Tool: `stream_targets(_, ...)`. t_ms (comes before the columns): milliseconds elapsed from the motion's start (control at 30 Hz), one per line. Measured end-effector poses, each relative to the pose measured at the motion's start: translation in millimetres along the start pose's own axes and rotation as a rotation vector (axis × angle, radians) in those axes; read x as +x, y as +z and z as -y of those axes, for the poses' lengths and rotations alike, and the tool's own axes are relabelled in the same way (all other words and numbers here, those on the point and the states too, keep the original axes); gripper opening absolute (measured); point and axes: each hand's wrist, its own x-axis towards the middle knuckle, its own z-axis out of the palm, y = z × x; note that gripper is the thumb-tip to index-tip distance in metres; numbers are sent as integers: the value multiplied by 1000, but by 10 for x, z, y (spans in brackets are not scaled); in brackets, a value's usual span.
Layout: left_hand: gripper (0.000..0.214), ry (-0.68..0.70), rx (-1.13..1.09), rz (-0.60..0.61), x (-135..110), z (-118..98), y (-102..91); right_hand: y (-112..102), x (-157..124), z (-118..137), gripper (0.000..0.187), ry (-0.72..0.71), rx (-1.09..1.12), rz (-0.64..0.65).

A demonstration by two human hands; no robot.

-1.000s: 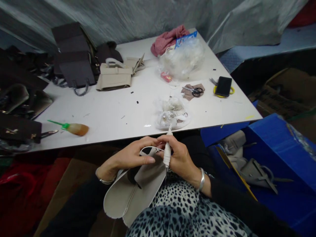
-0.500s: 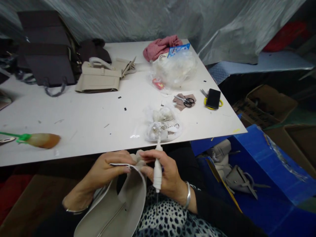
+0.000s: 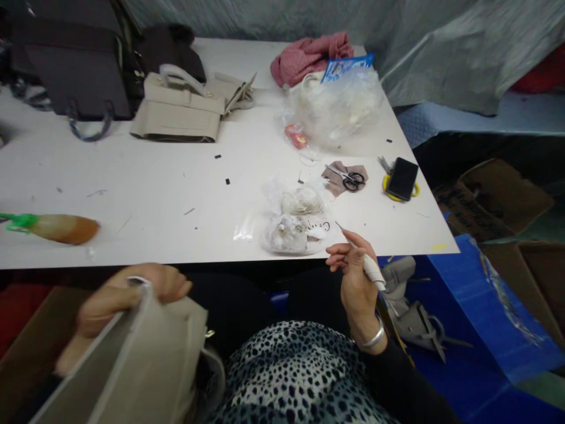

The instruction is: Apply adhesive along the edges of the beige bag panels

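My left hand [image 3: 128,288] is closed on the rim of a beige handbag [image 3: 159,347], which is tilted over my lap at the lower left with its opening towards me. A curved handle hangs at the bag's right side. To the right, my right hand [image 3: 357,288] holds an awl-like tool [image 3: 374,272] with a white wrapped handle. Its thin tip points up past the fingers, over the table's front edge. Nearest to that hand lies a clear plastic bag [image 3: 286,232] with whitish contents, some of them hidden by creases and glare.
Scissors [image 3: 353,181] on a brown scrap and a black phone-like object [image 3: 403,178] lie on the white table [image 3: 176,229]. Behind them sit a plastic bag [image 3: 339,109] and pink cloth [image 3: 304,59]. More handbags [image 3: 176,115] stand at left, near an orange-brown bottle [image 3: 66,228]. A blue bin [image 3: 481,330] holds bags.
My hands have moved apart. The left carried the handbag to the lower left and turned it; the right moved right with the tool, away from the bag. The view has shifted slightly.
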Motion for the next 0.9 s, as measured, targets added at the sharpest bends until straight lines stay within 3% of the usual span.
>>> stream_targets(67,32,-99,5,-22,223,243,582,8,47,-42,50,-12,-6,34)
stream_targets(133,22,-168,235,-92,445,473,1060,26,100,-40,43,-17,-73,50)
stream_targets(233,16,-157,506,-150,687,689,1447,56,181,-4,31,-10,-201,97)
stream_targets(300,16,-167,548,-163,762,731,1497,70,216,11,27,-18,-284,132)
stream_targets(500,23,-269,553,-152,793,678,1323,37,226,-26,21,-111,-361,180)
stream_targets(600,26,-282,549,-98,824,675,1294,-76,301,-111,28,-276,-414,190)
stream_targets(733,25,-276,545,-57,880,682,1283,-259,541,-258,35,-525,-724,329)
stream_targets(900,23,-265,528,-34,887,685,1271,-266,747,-380,36,-714,-904,444)
